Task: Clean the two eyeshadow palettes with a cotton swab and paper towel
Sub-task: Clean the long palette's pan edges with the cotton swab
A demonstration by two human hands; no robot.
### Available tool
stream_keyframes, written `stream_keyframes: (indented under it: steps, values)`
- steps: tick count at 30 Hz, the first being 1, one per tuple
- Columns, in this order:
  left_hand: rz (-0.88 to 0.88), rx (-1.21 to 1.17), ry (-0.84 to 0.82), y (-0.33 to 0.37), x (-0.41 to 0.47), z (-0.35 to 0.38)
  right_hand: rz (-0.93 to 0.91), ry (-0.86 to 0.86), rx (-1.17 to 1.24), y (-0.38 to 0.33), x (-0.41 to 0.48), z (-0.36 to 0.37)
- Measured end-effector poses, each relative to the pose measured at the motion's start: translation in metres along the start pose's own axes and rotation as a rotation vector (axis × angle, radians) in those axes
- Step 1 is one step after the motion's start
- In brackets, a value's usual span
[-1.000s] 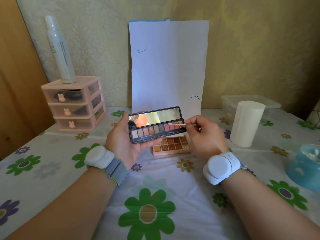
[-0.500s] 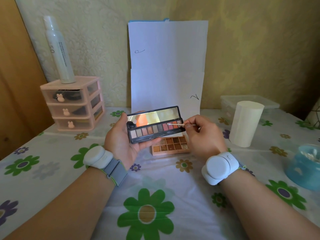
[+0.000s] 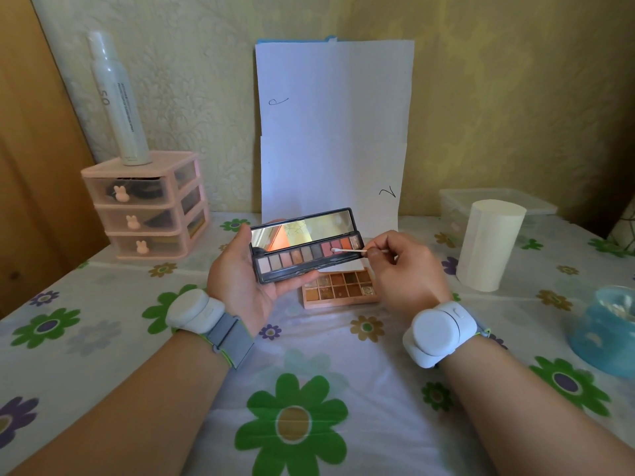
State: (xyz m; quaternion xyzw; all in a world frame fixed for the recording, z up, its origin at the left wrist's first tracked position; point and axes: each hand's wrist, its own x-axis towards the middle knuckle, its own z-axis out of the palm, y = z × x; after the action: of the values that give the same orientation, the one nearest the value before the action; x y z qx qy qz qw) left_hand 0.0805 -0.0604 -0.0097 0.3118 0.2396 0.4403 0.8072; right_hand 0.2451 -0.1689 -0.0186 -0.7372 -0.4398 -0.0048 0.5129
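So the right hand pinched the cotton swab — tip pointing left along the black palette. The left hand gripped that palette from below.

left hand holding black palette, right hand pinching swab

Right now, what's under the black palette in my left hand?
The peach palette lies on the tablecloth, brown pans showing. The black palette and your left hand cover its far left part.

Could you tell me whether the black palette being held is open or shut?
Open. The black palette has its mirrored lid raised, its pans lie exposed, and the swab touches one.
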Motion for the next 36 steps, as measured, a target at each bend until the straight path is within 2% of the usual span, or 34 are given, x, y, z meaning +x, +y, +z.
stream_keyframes:
  steps: [5,14,22,32,36]
  values:
    - [0.001,-0.005,0.006,0.0006,0.001,0.0003,0.018,-0.024,-0.012,0.0017,-0.0012,-0.0007]
    - [-0.003,0.007,-0.007,0.002,0.0006,0.0,0.05,0.076,0.092,0.001,0.0014,-0.0036]
    - [-0.028,0.025,-0.039,0.0004,0.004,-0.0041,0.039,0.078,0.056,0.0055,0.0034,-0.0017]
    - [0.005,0.032,-0.004,0.0013,0.0028,-0.002,-0.006,0.028,-0.016,0.0074,0.0029,-0.0035]
    - [0.009,0.045,-0.02,0.001,0.0026,-0.0025,-0.009,0.066,-0.009,0.0065,0.0037,-0.003]
